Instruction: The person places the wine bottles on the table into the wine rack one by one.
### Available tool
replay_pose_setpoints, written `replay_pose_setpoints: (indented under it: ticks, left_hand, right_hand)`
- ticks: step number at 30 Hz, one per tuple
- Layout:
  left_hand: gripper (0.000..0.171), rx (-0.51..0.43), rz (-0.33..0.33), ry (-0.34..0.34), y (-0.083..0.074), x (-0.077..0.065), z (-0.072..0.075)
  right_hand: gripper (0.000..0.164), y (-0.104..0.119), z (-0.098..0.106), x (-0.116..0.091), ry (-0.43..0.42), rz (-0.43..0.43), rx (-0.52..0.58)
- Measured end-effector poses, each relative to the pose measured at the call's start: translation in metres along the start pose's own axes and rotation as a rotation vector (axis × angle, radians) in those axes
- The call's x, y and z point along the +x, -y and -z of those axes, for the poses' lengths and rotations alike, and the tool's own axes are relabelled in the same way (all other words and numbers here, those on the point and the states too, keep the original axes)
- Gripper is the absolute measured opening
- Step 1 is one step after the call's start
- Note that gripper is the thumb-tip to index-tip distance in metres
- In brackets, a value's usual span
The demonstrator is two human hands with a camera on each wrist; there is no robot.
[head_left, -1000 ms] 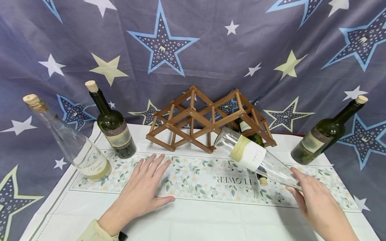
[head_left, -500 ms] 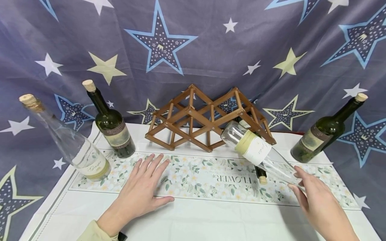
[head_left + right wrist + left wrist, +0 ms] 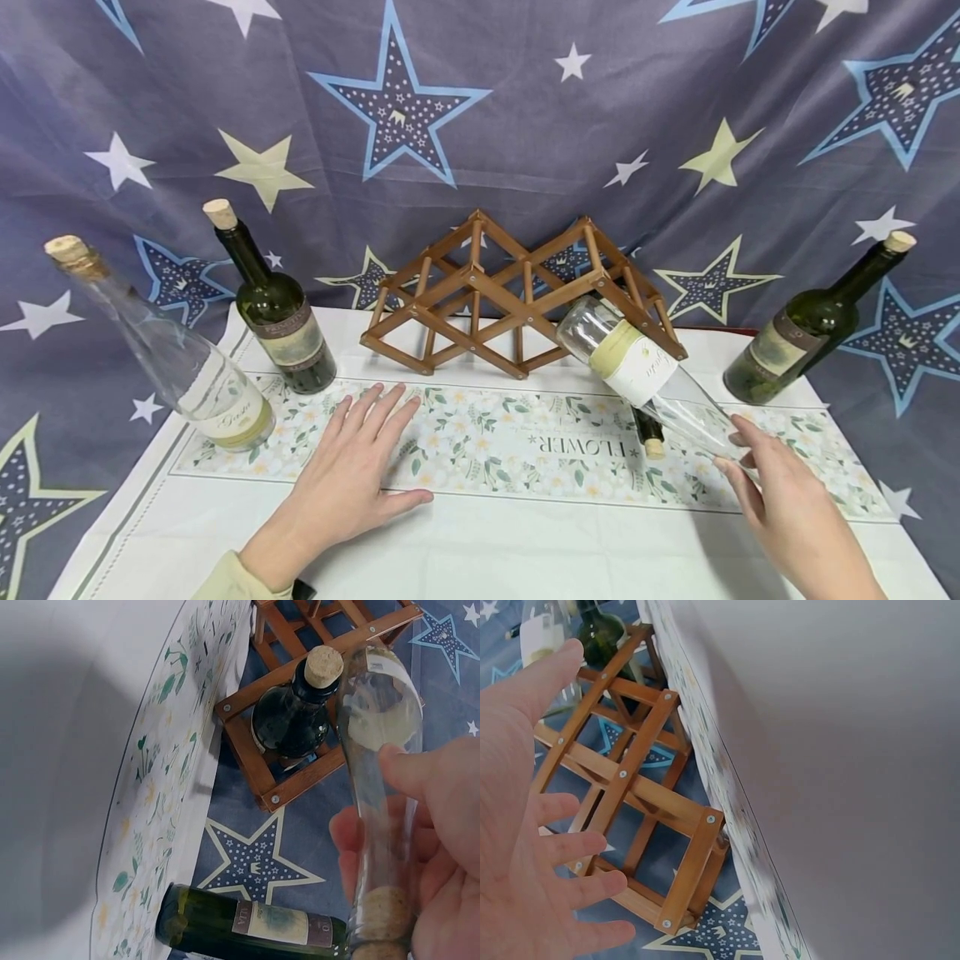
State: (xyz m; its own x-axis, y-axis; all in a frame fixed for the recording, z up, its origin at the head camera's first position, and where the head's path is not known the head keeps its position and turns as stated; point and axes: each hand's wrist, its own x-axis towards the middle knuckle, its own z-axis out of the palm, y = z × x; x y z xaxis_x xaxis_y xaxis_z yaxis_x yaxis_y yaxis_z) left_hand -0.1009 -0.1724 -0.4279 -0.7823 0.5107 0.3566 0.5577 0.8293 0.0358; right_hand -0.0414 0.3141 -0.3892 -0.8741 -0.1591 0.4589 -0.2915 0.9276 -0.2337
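My right hand grips a clear glass bottle by its neck, the bottle tilted with its base up at the front of a wooden folding wine rack. In the right wrist view, the thumb and fingers wrap the neck of that bottle just above its cork. A dark green wine bottle lies in the rack's right-hand compartment, its corked end pointing outward; the clear bottle partly covers it in the head view. My left hand, fingers spread, is over the flowered runner left of the rack and holds nothing.
A clear corked bottle and a green wine bottle stand on the left. Another green wine bottle stands at the right. A flowered runner crosses the white-covered table, with a star-patterned curtain behind.
The clear bottle in my right hand has shifted right, its base rising slightly toward the rack's right-hand compartment. My left hand has stayed almost still.
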Motion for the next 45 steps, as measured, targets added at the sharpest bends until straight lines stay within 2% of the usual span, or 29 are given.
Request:
replay_pose_setpoints:
  ticks: [7,18,25,30,34,45]
  left_hand:
    - [0.114,-0.003,0.002,0.004,0.0,-0.001,0.002]
    - [0.114,-0.004,0.003,-0.002,0.0,-0.001,0.002]
    - [0.115,-0.004,0.008,0.013,0.0,-0.001,0.002]
    - [0.114,-0.003,0.002,-0.003,-0.001,-0.001,0.003]
    - [0.114,-0.003,-0.002,-0.013,-0.001,-0.001,0.003]
    - [0.114,-0.006,0.001,-0.008,0.0,0.0,0.003]
  right_hand:
    - [0.056,0.007,0.0,0.002,0.016,-0.038,0.001]
    - [0.053,0.022,0.005,0.004,0.081,-0.147,0.018]
    - [0.052,0.033,0.01,0.004,0.084,-0.148,0.053]
    - [0.049,0.039,0.011,0.004,0.109,-0.151,0.069]
    - [0.046,0.041,0.011,0.003,0.104,-0.122,0.072]
    - [0.046,0.054,0.013,0.01,0.203,-0.16,0.159]
